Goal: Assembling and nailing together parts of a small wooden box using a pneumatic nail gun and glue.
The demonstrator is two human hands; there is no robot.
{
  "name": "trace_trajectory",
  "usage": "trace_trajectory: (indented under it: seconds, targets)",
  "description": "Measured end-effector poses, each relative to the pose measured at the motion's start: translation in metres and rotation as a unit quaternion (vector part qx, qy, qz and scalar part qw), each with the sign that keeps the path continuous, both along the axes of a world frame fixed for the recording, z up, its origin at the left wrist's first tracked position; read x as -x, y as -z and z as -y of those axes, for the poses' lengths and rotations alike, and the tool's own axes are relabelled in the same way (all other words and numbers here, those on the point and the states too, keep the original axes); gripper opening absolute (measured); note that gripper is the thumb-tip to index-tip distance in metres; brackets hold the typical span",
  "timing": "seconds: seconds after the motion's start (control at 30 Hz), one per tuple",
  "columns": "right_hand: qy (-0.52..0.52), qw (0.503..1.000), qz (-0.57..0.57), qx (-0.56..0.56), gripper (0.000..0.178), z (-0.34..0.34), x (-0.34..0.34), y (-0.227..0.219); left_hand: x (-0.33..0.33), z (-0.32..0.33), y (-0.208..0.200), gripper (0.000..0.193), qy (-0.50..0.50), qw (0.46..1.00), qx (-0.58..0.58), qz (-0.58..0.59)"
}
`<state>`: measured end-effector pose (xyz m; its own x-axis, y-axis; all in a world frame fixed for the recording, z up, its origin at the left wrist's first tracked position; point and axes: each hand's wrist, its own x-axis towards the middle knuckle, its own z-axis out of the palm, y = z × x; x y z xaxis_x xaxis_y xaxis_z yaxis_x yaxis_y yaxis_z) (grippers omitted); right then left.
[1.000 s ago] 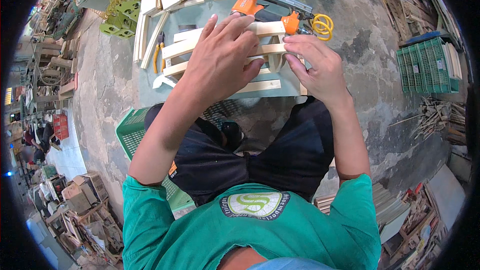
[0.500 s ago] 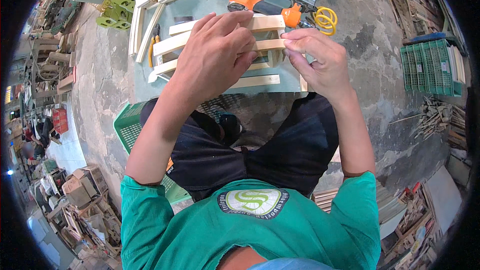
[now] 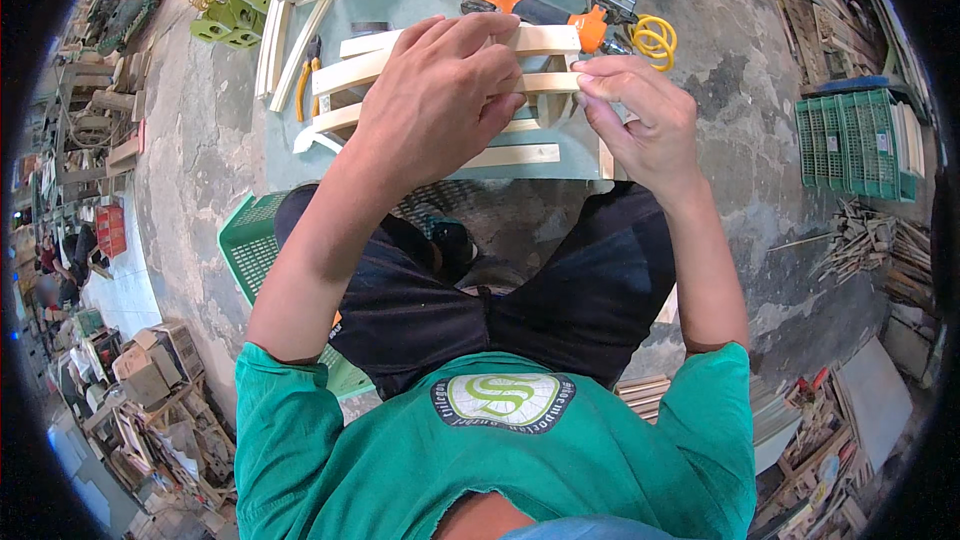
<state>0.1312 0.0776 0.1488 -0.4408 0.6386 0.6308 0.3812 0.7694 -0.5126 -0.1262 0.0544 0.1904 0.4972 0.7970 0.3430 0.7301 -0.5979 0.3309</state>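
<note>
A small slatted frame of pale wood stands on the grey-green worktable (image 3: pixel 400 172) in front of me. My left hand (image 3: pixel 445 100) lies across its slats, with fingers curled over them and the thumb on the near side. The thumb and fingers of my right hand (image 3: pixel 640 115) pinch the right end of the nearest wooden slat (image 3: pixel 550 83). Behind it runs another slat (image 3: pixel 350 73), partly hidden by my left hand. Upright pieces show beneath the slats near my right fingers. A loose wooden strip (image 3: pixel 515 155) lies flat along the table's near edge.
An orange and black nail gun (image 3: pixel 535 5) with a coiled yellow hose (image 3: pixel 653 40) lies just beyond the frame. Orange-handled pliers (image 3: pixel 308 85) and long wooden strips (image 3: pixel 290 50) are at the left. A green plastic crate (image 3: pixel 250 235) stands by my left leg.
The nearest slat and both hands on it have shifted slightly away from me and to the right. My grip looks the same.
</note>
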Motion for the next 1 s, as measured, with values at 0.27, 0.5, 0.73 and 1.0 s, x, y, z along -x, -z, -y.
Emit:
trace_trajectory:
  seconds: [0.27, 0.5, 0.73, 1.0]
  targets:
    - [0.097, 0.92, -0.259, 0.279, 0.034, 0.048, 0.02, 0.018, -0.003, 0.0, 0.001, 0.02, -0.006, 1.0, -0.002, -0.001]
    - [0.077, 0.878, -0.353, 0.315, 0.041, 0.054, 0.028, 0.025, -0.004, 0.0, -0.004, 0.022, -0.011, 1.0, 0.018, 0.002]
    - [0.077, 0.892, -0.327, 0.303, 0.039, 0.054, 0.028, 0.022, -0.006, 0.001, -0.005, 0.022, -0.02, 1.0, 0.023, -0.001]
    - [0.121, 0.935, -0.243, 0.229, 0.039, 0.051, 0.028, 0.019, -0.005, 0.002, -0.006, 0.023, -0.017, 1.0, 0.018, 0.0]
